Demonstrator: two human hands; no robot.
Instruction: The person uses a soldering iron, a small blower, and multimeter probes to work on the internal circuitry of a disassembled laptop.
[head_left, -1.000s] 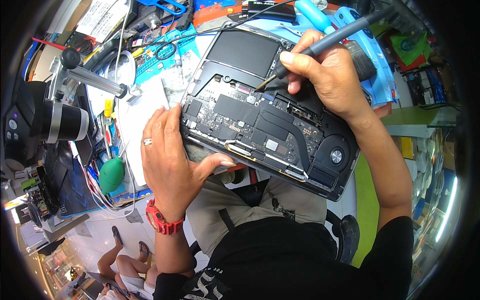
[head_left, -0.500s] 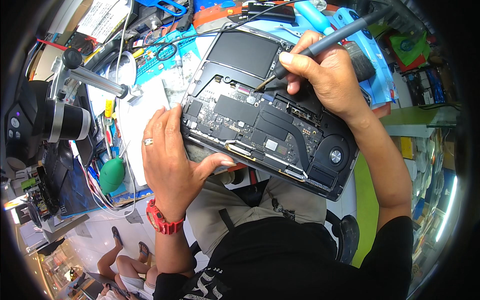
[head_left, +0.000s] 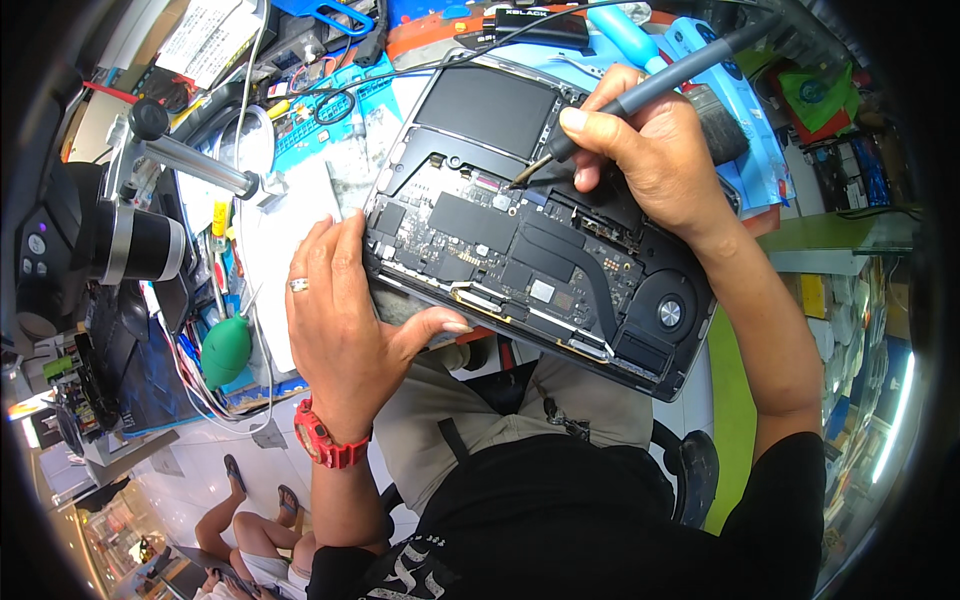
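A green blower (head_left: 227, 353) lies on the bench at left. Next, the left hand (head_left: 345, 300) is spread wide, fingers at the laptop's left edge, thumb by its near edge. The laptop (head_left: 545, 245), internals bare, sits slanted above the lap. At right, the right hand (head_left: 650, 150) grips a grey tool (head_left: 665, 85). Almost nothing has changed: its tip stays by one connector, suggesting work remains there.

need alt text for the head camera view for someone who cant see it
A right hand holds a grey pen-shaped tool, its tip pointing into an opened laptop, while the left hand touches the laptop's left edge. A red watch circles the left wrist, and a green bulb lies farther left.
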